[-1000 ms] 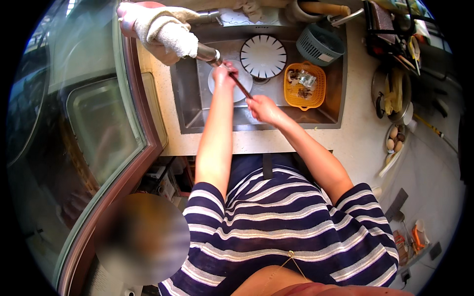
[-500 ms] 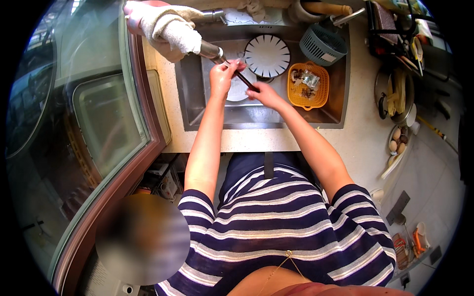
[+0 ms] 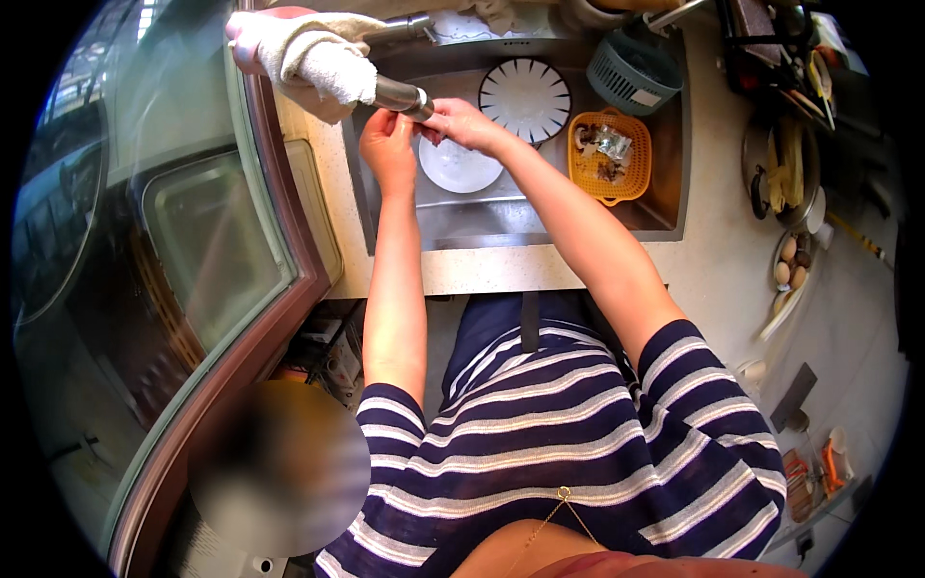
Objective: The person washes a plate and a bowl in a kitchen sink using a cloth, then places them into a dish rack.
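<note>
My left hand (image 3: 387, 154) is closed just below the end of the metal faucet (image 3: 397, 96), over the left side of the sink. Beside it, my right hand (image 3: 464, 125) reaches across with its fingers curled together at the spout's tip. A small dark reddish bit shows by the right fingers. Whatever the two hands hold is otherwise hidden by the fingers and the spout. Under them in the steel sink (image 3: 482, 217) lies a white plate (image 3: 462, 171). A white plate with black rim strokes (image 3: 525, 101) sits just behind it.
A pale cloth (image 3: 323, 63) is wrapped round the faucet. An orange basket (image 3: 641, 164) with mushroom-like pieces and a clear wrapper stands in the sink's right side, a grey-blue basket (image 3: 631, 77) behind it. An open window frame (image 3: 279, 193) borders the left; eggs (image 3: 792, 260) lie at right.
Both hands have moved left to the spout's end, the right one now close against the left. The slim dark stick that stretched between them is no longer plainly visible.
</note>
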Motion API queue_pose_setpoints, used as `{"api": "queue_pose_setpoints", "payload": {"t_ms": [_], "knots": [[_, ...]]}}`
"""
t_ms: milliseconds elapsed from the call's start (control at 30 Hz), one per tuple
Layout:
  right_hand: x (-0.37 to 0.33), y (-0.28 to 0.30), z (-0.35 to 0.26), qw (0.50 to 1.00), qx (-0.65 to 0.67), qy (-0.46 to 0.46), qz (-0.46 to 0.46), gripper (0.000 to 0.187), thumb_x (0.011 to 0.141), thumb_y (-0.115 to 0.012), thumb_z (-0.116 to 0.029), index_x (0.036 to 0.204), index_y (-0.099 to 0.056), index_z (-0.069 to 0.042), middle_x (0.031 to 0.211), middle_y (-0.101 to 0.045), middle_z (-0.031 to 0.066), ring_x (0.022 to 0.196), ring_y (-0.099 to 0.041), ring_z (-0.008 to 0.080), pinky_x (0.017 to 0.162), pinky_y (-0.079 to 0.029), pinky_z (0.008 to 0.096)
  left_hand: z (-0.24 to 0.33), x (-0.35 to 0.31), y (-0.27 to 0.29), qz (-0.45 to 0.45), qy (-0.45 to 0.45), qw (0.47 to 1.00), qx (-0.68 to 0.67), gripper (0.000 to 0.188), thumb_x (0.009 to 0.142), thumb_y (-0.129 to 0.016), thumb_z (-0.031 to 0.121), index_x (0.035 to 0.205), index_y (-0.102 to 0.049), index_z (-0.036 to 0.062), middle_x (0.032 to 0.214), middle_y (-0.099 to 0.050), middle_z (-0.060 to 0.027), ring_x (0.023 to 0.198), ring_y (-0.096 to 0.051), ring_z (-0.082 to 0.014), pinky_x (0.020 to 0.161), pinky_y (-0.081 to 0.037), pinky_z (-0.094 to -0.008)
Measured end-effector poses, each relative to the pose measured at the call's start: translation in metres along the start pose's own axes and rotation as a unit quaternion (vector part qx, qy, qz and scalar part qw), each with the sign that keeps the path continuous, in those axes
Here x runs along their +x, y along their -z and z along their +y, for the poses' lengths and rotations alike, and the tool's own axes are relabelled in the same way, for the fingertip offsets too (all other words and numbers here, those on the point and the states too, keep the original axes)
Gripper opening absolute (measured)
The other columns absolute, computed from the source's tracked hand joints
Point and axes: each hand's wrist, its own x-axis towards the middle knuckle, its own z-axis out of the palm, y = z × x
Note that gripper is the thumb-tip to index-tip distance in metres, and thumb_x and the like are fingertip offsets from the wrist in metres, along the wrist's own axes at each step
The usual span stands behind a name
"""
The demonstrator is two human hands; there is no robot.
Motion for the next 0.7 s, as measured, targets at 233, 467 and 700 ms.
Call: {"api": "queue_pose_setpoints", "payload": {"t_ms": [233,467,700], "knots": [[-0.066,0.039,0.065,0.945,-0.316,-0.058,0.064,0.045,0.096,-0.056,-0.044,0.077,-0.064,-0.004,0.068,-0.062,0.0061,0.061,-0.056,0.0196,0.061,-0.045,0.0335,-0.01,0.014,0.02,0.075,0.073,0.989,-0.105,0.017,0.098,-0.062,0.015,0.108,-0.065,0.0017,0.1,-0.069,-0.0057,0.087,-0.065,-0.0137,0.076,-0.051,-0.0275],[-0.102,0.065,0.103,0.955,-0.225,0.019,0.193,0.039,0.099,-0.054,-0.038,0.103,-0.068,-0.002,0.086,-0.07,0.0092,0.071,-0.066,0.0178,0.07,-0.052,0.0331,-0.023,0.0,-0.012,-0.068,0.204,0.969,-0.122,0.028,0.101,-0.055,0.02,0.12,-0.058,0.0004,0.111,-0.069,-0.0191,0.093,-0.072,-0.0259,0.074,-0.06,-0.0299],[-0.087,-0.013,0.049,0.846,-0.453,-0.09,0.268,0.036,0.097,-0.049,-0.032,0.093,-0.066,-0.001,0.089,-0.068,0.024,0.082,-0.065,0.0438,0.072,-0.051,0.0523,-0.092,-0.044,-0.056,0.056,0.287,0.922,-0.255,0.03,0.105,-0.046,0.032,0.107,-0.056,0.0031,0.083,-0.065,-0.0107,0.067,-0.061,-0.0205,0.068,-0.055,-0.0361]]}}
